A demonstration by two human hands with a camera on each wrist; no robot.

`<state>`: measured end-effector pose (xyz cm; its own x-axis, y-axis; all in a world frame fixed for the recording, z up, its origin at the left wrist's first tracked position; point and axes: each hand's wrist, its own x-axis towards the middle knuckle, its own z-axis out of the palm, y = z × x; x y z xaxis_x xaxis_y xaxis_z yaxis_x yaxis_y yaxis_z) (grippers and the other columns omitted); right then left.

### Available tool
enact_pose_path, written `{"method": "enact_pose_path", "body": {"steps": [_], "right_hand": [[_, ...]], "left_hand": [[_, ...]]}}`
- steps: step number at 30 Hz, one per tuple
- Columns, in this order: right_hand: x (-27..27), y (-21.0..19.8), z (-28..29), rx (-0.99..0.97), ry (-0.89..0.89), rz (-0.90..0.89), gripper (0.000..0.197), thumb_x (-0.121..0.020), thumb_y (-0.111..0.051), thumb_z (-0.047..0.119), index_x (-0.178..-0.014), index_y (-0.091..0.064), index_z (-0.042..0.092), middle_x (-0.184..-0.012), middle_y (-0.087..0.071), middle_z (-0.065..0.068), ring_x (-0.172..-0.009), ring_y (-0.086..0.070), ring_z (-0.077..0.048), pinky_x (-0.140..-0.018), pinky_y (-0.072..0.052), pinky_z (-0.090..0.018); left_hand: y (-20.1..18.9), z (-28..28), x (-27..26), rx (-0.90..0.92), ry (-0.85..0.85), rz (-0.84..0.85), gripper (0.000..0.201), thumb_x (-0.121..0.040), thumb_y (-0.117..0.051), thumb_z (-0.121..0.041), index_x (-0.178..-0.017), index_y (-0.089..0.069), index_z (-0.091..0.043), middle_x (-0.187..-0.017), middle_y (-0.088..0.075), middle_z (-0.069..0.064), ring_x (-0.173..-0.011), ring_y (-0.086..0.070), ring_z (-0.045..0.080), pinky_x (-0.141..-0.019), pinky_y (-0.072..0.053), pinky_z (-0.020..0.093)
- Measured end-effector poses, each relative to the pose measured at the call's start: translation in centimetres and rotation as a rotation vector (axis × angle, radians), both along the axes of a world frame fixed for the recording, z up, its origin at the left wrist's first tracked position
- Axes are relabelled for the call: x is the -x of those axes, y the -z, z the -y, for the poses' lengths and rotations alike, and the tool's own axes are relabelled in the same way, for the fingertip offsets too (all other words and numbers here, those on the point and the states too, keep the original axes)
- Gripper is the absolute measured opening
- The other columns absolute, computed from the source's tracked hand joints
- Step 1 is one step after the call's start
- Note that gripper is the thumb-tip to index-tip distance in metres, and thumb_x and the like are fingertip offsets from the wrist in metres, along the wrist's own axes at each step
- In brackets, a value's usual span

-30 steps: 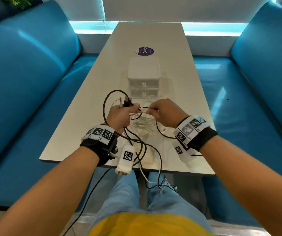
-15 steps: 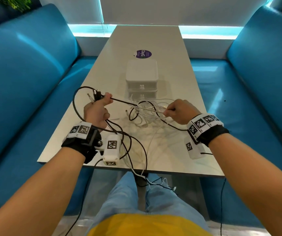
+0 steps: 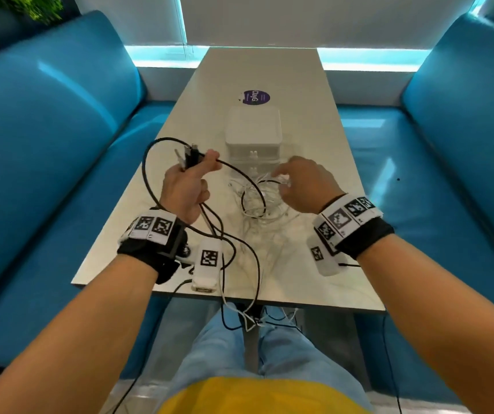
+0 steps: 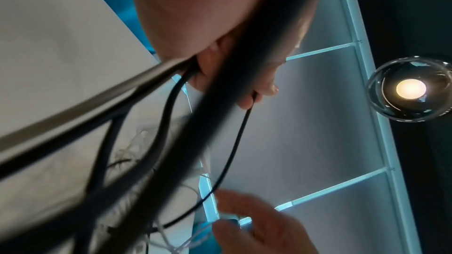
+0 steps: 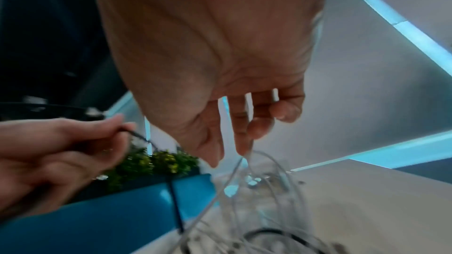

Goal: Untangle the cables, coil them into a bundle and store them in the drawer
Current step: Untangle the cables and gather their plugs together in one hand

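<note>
Head view puts the untangling step squarely in hand: at centre left of the frame the left hand (image 3: 186, 186) is raised off the table (image 3: 314, 121), thumb and forefinger pinching the black cable (image 3: 145, 177) just behind its plug ends, the other fingers curled round more black strands that trail down past the wrist and over the near table edge at lower centre. Right of it, the right hand (image 3: 305, 186) hovers over the white cables (image 3: 257, 204), which lie in a loose heap on the table at mid-frame with a black loop running through them. Right wrist view shows those fingers spread and pointing down, a fingertip touching a pale strand; whether it actually grips the strand I cannot tell. Just behind the heap, slightly above centre, stands the small white drawer unit (image 3: 253, 130), both drawers shut. Nothing is coiled yet, so the task looks early. The next move probably calls for the right hand to pin or lift the white heap while the left draws the black loop clear of it, gently enough not to tighten a knot.
</note>
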<state>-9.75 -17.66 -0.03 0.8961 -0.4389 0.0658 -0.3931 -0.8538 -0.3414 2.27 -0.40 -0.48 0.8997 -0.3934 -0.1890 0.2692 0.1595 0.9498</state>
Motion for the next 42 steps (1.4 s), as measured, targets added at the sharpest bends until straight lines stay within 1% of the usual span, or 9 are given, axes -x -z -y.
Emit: {"method": "enact_pose_path", "body": {"steps": [3, 8, 11, 14, 21, 25, 28, 34, 42], "right_hand": [[-1.5, -1.1, -2.0, -0.080, -0.082, 0.023, 0.036, -0.089, -0.060, 0.035, -0.124, -0.061, 0.026, -0.117, -0.061, -0.002, -0.105, -0.059, -0.021, -0.093, -0.047, -0.036], [-2.7, -1.8, -2.4, -0.226, -0.112, 0.075, 0.018, -0.093, -0.059, 0.024, -0.083, -0.068, 0.012, -0.064, -0.057, 0.004, -0.060, -0.053, -0.013, -0.064, -0.038, -0.026], [-2.4, -2.6, -1.8, -0.299, -0.122, 0.218, 0.015, -0.092, -0.061, 0.021, -0.084, -0.071, 0.012, -0.066, -0.062, 0.003, -0.059, -0.056, -0.010, -0.062, -0.044, -0.025], [-2.2, -4.2, -2.2, -0.353, -0.180, 0.340, 0.012, -0.091, -0.064, 0.019, -0.087, -0.075, 0.015, -0.066, -0.065, 0.011, -0.056, -0.058, 0.002, -0.061, -0.047, -0.014], [-1.3, -7.1, -2.3, -0.609, -0.212, 0.733, 0.008, -0.090, -0.063, 0.010, -0.092, -0.070, 0.005, -0.073, -0.065, -0.001, -0.057, -0.058, -0.001, -0.057, -0.048, -0.017], [-0.7, -3.0, -1.0, -0.481, -0.166, 0.298, 0.050, -0.085, -0.070, 0.034, -0.130, -0.053, 0.020, -0.102, -0.063, 0.000, -0.086, -0.061, -0.011, -0.079, -0.048, -0.025], [0.1, 0.7, -1.0, -0.286, -0.220, -0.035, 0.021, -0.091, -0.062, 0.035, -0.106, -0.068, 0.021, -0.095, -0.066, -0.001, -0.086, -0.059, -0.016, -0.076, -0.041, -0.028], [1.0, 3.8, 2.0, -0.263, -0.067, -0.010, 0.025, -0.092, -0.059, 0.029, -0.077, -0.070, 0.012, -0.074, -0.069, -0.007, -0.076, -0.063, -0.025, -0.078, -0.052, -0.041], [2.9, 6.9, 6.8, -0.104, 0.217, -0.176, 0.016, -0.086, -0.066, 0.032, -0.092, -0.074, 0.019, -0.102, -0.069, -0.016, -0.095, -0.063, -0.034, -0.080, -0.046, -0.033]], "left_hand": [[-0.7, 0.8, 0.9, 0.096, 0.101, -0.011, 0.013, -0.090, -0.065, -0.022, -0.091, -0.066, -0.009, -0.075, -0.070, -0.002, -0.039, -0.021, 0.004, -0.035, -0.019, 0.017], [-0.7, 0.9, 1.2, 0.156, 0.205, 0.064, 0.007, -0.090, -0.064, -0.015, -0.096, -0.067, -0.015, -0.072, -0.062, -0.001, -0.041, -0.022, 0.003, -0.036, -0.019, 0.016], [0.3, 1.8, 1.3, -0.011, 0.216, 0.228, 0.022, -0.085, -0.067, -0.004, -0.101, -0.067, -0.019, -0.070, -0.051, -0.004, -0.039, -0.032, 0.001, -0.038, -0.026, 0.016], [1.6, 3.2, 2.3, -0.209, 0.248, 0.363, 0.006, -0.082, -0.073, -0.008, -0.084, -0.067, -0.006, -0.059, -0.056, -0.009, -0.039, -0.043, -0.004, -0.045, -0.034, 0.016], [4.3, 4.5, 2.4, -0.357, 0.287, 0.320, 0.025, -0.084, -0.073, -0.021, -0.081, -0.070, 0.004, -0.049, -0.058, -0.008, -0.037, -0.044, -0.003, -0.044, -0.035, 0.012], [3.7, 4.4, 2.2, -0.272, 0.221, 0.232, 0.019, -0.082, -0.074, -0.018, -0.067, -0.069, -0.008, -0.048, -0.059, -0.009, -0.039, -0.046, 0.003, -0.048, -0.036, 0.021], [3.0, 3.8, 2.0, -0.211, 0.243, 0.138, 0.018, -0.085, -0.071, -0.019, -0.082, -0.070, -0.001, -0.049, -0.055, -0.007, -0.035, -0.034, 0.006, -0.038, -0.025, 0.019], [2.6, 2.3, 1.6, -0.046, 0.177, 0.010, 0.017, -0.091, -0.063, -0.024, -0.083, -0.069, -0.010, -0.064, -0.061, -0.003, -0.039, -0.022, 0.005, -0.039, -0.015, 0.020], [1.6, 0.3, -0.4, 0.073, -0.096, -0.056, 0.021, -0.092, -0.062, -0.032, -0.082, -0.067, -0.015, -0.069, -0.061, -0.005, -0.040, -0.026, 0.004, -0.039, -0.021, 0.018]]}}
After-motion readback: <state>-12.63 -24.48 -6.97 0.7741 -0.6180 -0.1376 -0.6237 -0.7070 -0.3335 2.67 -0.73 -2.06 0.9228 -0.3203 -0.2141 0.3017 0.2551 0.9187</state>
